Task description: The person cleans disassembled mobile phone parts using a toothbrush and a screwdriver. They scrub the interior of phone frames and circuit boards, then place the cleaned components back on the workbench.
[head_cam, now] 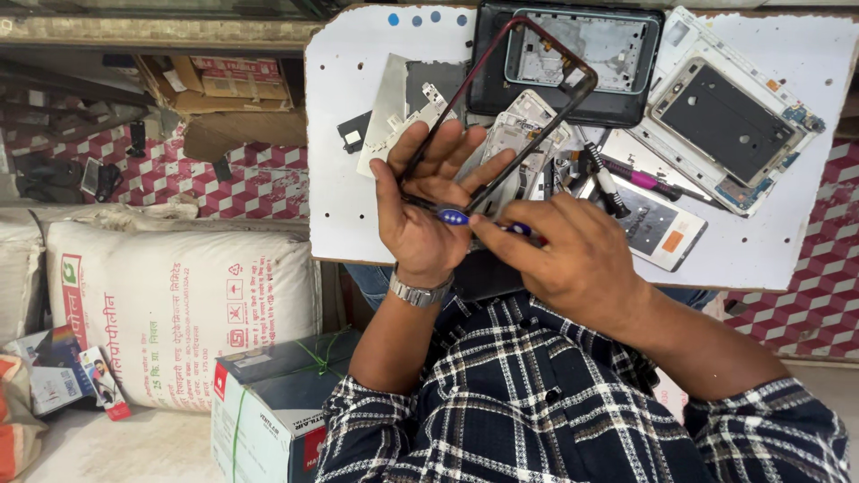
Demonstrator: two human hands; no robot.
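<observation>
We look down on a white worktop [358, 215] resting across the lap, its board dotted with small holes. Below it we see a floor covering [259, 179] patterned in red and white cubes. At left a large white sack [170, 304] lies beside a cardboard box [268, 402] tied with green string. Daylight falls evenly; a dim shelf [134, 36] runs above.

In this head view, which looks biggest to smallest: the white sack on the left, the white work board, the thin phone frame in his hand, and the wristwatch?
1. White work board, though the white sack looks close in size and lies at a different depth, so the order is unsure.
2. White sack.
3. Phone frame, held in the left hand.
4. Wristwatch.
</observation>
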